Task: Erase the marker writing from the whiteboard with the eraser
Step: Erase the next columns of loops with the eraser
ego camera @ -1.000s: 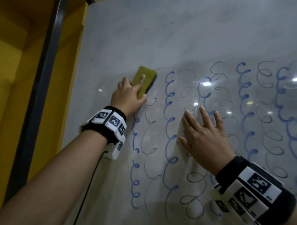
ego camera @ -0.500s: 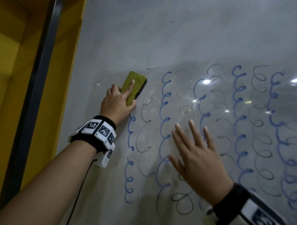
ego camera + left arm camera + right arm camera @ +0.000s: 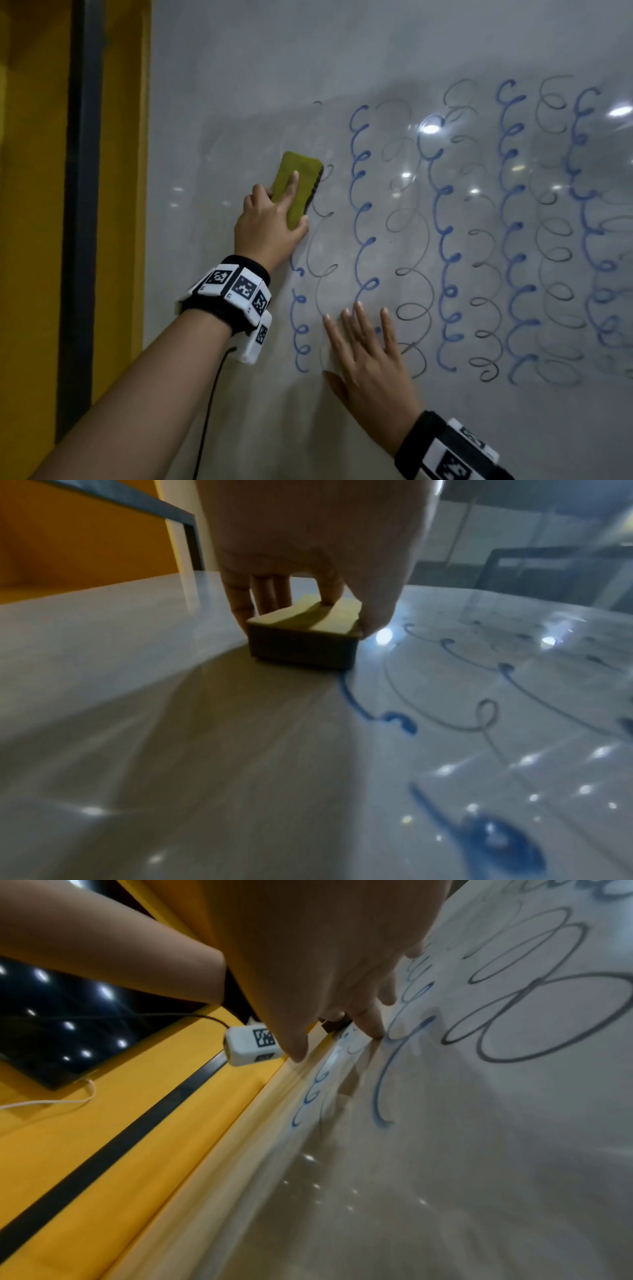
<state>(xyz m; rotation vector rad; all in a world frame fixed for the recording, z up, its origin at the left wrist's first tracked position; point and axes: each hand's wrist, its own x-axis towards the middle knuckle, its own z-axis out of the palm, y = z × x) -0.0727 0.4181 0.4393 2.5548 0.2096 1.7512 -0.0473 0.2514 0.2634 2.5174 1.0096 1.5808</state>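
The left hand [image 3: 270, 222] grips the olive-green rectangular foam eraser [image 3: 297, 186] flat against the glossy whiteboard [image 3: 376, 51] near its left edge to wipe blue looped marker writing [image 3: 363, 205], while the right hand [image 3: 371, 373], fingers [image 3: 359, 318] spread flat, braces the board.

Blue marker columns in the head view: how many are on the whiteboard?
5 blue columns: one below the left hand; one above the right hand; three further right. Others may lie beyond the right edge.
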